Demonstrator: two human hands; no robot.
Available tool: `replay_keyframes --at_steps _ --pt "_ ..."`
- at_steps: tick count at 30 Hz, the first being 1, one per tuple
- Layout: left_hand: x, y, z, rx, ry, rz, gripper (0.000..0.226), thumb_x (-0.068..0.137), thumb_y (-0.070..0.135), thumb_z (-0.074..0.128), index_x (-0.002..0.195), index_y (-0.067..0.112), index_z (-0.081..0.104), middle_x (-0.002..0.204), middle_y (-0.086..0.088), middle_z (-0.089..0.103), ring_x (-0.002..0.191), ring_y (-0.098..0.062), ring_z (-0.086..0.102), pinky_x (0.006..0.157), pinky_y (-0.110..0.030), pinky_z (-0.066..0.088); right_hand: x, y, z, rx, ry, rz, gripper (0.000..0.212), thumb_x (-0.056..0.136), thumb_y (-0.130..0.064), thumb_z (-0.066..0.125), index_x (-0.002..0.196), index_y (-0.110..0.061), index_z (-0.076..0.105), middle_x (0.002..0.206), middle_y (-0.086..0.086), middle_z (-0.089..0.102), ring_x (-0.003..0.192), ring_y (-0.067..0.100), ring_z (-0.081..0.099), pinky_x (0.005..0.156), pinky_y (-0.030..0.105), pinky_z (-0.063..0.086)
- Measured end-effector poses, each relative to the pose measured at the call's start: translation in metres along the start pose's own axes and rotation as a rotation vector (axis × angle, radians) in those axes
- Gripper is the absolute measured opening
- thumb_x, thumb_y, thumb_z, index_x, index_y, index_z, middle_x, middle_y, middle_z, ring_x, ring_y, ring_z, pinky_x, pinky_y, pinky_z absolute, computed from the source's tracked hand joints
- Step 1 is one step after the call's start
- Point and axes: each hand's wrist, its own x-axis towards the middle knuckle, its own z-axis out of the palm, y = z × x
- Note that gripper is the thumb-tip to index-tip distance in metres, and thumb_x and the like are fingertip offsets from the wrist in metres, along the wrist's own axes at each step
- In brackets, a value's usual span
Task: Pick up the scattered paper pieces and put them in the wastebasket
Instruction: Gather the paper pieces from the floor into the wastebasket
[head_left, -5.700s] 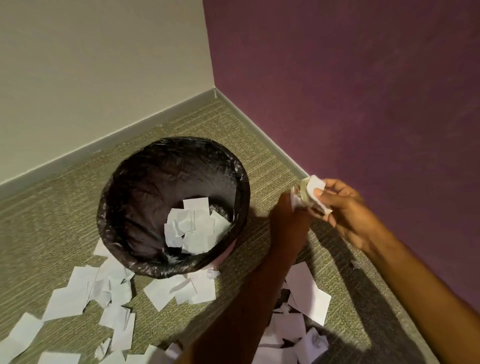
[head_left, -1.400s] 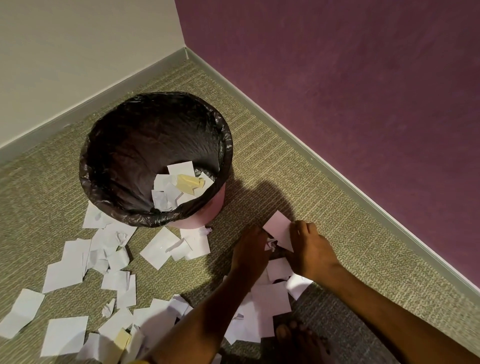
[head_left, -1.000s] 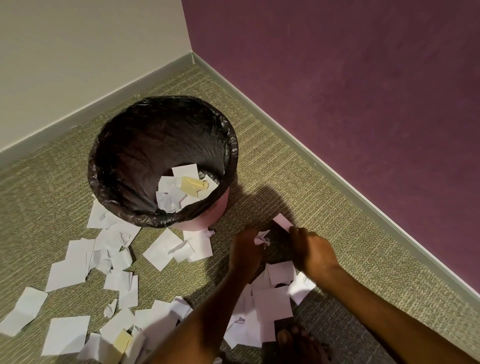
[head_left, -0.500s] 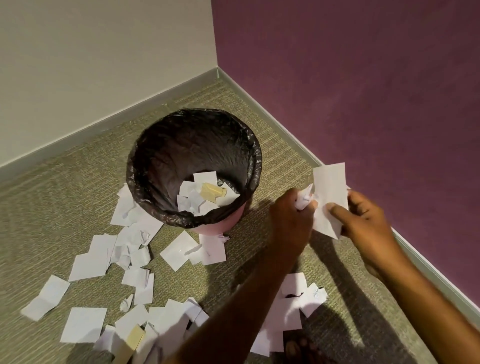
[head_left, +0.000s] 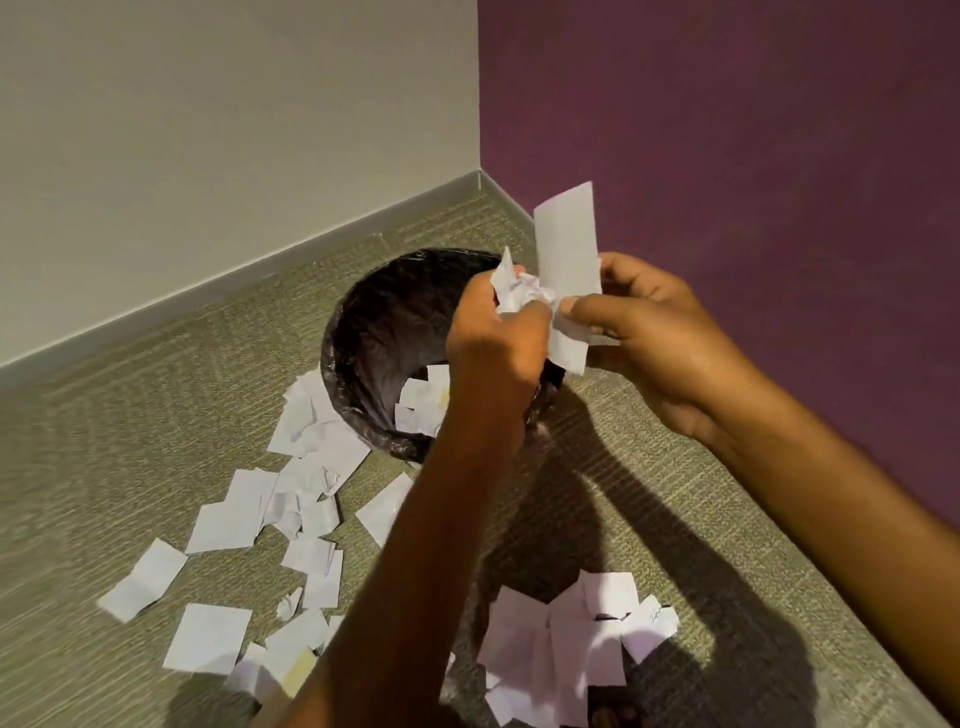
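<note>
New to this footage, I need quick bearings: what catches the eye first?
Mid-frame, the left hand grips a crumpled paper wad while the right hand pinches a flat paper strip, in front of the black-lined wastebasket. White paper pieces litter the carpet beside it.

An olive-green woven carpet (head_left: 130, 441) covers the floor. A pale grey baseboard strip (head_left: 260, 270) runs along the carpet's far edge and bends at the room's corner. Above the baseboard's left run rises a plain cream wall (head_left: 208, 130), and above its right run a matte purple wall (head_left: 753, 156). Dark shadows (head_left: 545, 540) lie on the carpet near the baseboard's right run.
</note>
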Motion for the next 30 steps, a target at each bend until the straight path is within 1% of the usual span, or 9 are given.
replay_keyframes --at_steps 4,8,12,14,17,21,23,26,30 --pt "0.003 0.006 -0.032 -0.039 0.034 -0.144 0.032 0.095 0.001 0.059 0.126 0.004 0.066 0.106 -0.017 0.077 0.093 -0.029 0.077 0.067 -0.029 0.061 0.022 0.013 0.037 -0.079 -0.092 0.070 0.032 0.097 0.001 0.068 0.120 -0.020 0.074 0.114 0.007 0.081 0.104 0.024 0.080 0.093 0.046 0.066" --pt "-0.001 0.005 -0.053 0.018 0.057 -0.211 0.036 0.095 -0.002 0.055 0.127 0.008 0.067 0.100 -0.012 0.075 0.090 -0.023 0.072 0.066 -0.031 0.056 0.032 0.028 0.062 -0.163 -0.155 0.095 0.031 0.100 0.005 0.062 0.122 -0.014 0.073 0.113 0.009 0.080 0.101 0.023 0.080 0.080 0.034 0.067" --pt "-0.001 0.008 -0.064 -0.001 0.087 -0.320 0.047 0.096 -0.002 0.055 0.142 0.008 0.058 0.118 -0.017 0.069 0.084 -0.022 0.070 0.051 -0.024 0.055 0.038 0.033 0.072 -0.207 -0.160 0.109 0.032 0.101 0.002 0.059 0.125 -0.015 0.071 0.120 0.008 0.076 0.103 0.024 0.077 0.083 0.042 0.065" --pt "0.003 0.006 -0.068 0.009 0.132 -0.409 0.069 0.095 0.003 0.059 0.161 0.016 0.042 0.142 -0.017 0.062 0.100 -0.023 0.071 0.059 -0.026 0.056 0.040 0.035 0.073 -0.231 -0.143 0.103 0.033 0.101 0.000 0.061 0.127 -0.017 0.070 0.126 0.005 0.072 0.114 0.024 0.073 0.093 0.045 0.063" --pt "0.004 0.005 -0.073 0.019 0.166 -0.397 0.075 0.089 0.012 0.065 0.160 0.021 0.043 0.153 -0.021 0.057 0.129 -0.030 0.063 0.089 -0.040 0.059 0.039 0.034 0.072 -0.234 -0.132 0.084 0.031 0.101 -0.003 0.063 0.125 -0.020 0.072 0.127 0.002 0.072 0.119 0.020 0.071 0.100 0.046 0.062" --pt "-0.005 0.015 -0.074 -0.105 0.199 -0.296 0.048 0.094 0.015 0.071 0.141 0.012 0.061 0.127 -0.021 0.073 0.099 -0.020 0.072 0.084 -0.031 0.059 0.026 0.028 0.056 -0.186 -0.128 0.030 0.027 0.100 -0.005 0.068 0.122 -0.020 0.074 0.125 0.005 0.075 0.117 0.024 0.074 0.101 0.053 0.062" --pt "-0.020 0.023 -0.070 -0.130 0.150 -0.226 0.023 0.106 0.015 0.062 0.126 0.007 0.069 0.101 -0.013 0.077 0.087 -0.021 0.074 0.078 -0.029 0.063 0.014 0.026 0.042 -0.138 -0.133 0.002 0.026 0.100 -0.003 0.068 0.123 -0.013 0.073 0.124 0.011 0.076 0.117 0.031 0.074 0.100 0.052 0.061" --pt "-0.050 0.032 -0.062 -0.130 -0.019 -0.188 0.027 0.110 0.021 0.055 0.106 0.003 0.075 0.078 -0.009 0.072 0.068 -0.021 0.068 0.065 -0.031 0.060 -0.008 0.028 0.016 -0.077 -0.107 -0.014 0.022 0.101 -0.001 0.066 0.121 -0.007 0.073 0.113 0.017 0.080 0.103 0.033 0.078 0.095 0.052 0.062" --pt "-0.077 0.018 -0.059 -0.004 -0.492 -0.277 0.031 0.111 0.022 0.054 0.105 0.002 0.077 0.085 -0.016 0.072 0.074 -0.027 0.071 0.069 -0.034 0.060 -0.044 0.049 -0.020 -0.069 -0.003 0.030 0.019 0.101 -0.007 0.069 0.118 -0.010 0.076 0.107 0.013 0.081 0.089 0.027 0.076 0.084 0.044 0.061"
